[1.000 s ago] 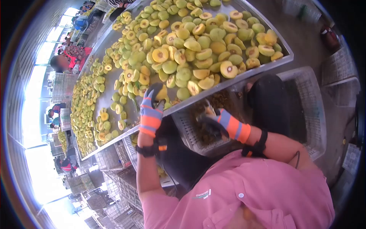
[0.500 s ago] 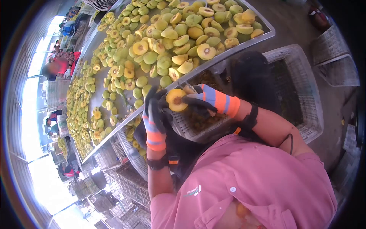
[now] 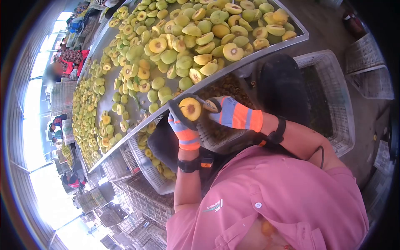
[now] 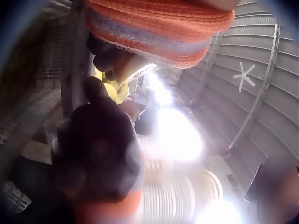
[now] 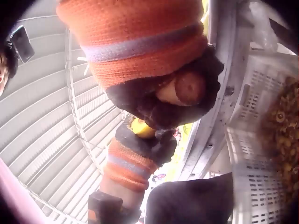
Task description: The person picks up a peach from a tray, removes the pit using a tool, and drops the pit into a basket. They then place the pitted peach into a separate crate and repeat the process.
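A fruit half [image 3: 191, 108] is gripped by the curled left hand [image 3: 183, 127], its cut face turned up, just off the near edge of the metal table [image 3: 258, 61]. A wooden handle [image 5: 190, 88] is clasped in the right hand [image 3: 227, 112], just right of the fruit; whether the fruit is touched by the tool cannot be told. More halves [image 3: 204, 38] are heaped on the table's far side. Brown scraps [image 5: 287, 130] are held in a crate [image 5: 254, 179] below.

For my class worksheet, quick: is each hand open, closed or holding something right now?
Left hand: holding a cut fruit.
Right hand: closed around a wooden-looking handle.
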The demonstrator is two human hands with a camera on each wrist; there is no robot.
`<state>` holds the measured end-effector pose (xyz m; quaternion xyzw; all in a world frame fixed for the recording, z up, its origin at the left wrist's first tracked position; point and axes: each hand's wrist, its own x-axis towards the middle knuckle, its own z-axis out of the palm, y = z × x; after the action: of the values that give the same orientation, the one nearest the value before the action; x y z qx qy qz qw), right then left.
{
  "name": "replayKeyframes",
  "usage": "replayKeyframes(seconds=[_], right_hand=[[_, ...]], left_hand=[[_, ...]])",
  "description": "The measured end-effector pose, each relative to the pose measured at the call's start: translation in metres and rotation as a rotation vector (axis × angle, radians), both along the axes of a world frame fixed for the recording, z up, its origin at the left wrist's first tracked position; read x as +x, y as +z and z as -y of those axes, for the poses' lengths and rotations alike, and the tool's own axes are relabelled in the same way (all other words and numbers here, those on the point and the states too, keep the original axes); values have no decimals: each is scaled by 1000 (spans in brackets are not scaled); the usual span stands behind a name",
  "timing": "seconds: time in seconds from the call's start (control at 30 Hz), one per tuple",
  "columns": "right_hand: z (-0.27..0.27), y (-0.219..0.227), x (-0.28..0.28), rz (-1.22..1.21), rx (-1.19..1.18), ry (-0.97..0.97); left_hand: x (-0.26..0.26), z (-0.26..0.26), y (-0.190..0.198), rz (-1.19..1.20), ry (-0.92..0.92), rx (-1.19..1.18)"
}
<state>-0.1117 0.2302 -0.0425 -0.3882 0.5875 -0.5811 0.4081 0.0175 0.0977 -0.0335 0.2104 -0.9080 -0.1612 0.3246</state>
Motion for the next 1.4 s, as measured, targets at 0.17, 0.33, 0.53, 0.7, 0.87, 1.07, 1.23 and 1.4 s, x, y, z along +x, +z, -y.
replayKeyframes(seconds=[0.17,0.33,0.53,0.7,0.87,1.07,1.23,1.4], right_hand=[[5,-6,6,125,87,46],[10,-22,11,74,99,11],[11,-22,11,-23,120,3],[5,-6,5,-78,164,78],[9,-20,1,-367,328,160],[7,5,-5,-409,265,37],[9,-1,-5,-146,234,2],[9,-15,-3,-61,218,18]], left_hand=[[-11,-13,-7,-533,-28,1173],[-18,-24,-16,-515,1,991],[-24,-28,-17,-386,20,756],[-24,-29,-14,-238,53,519],[-21,-26,-26,-296,97,731],[-24,-12,-23,-467,61,1148],[-28,-23,-16,-541,61,1079],[-28,-28,-24,-450,42,909]])
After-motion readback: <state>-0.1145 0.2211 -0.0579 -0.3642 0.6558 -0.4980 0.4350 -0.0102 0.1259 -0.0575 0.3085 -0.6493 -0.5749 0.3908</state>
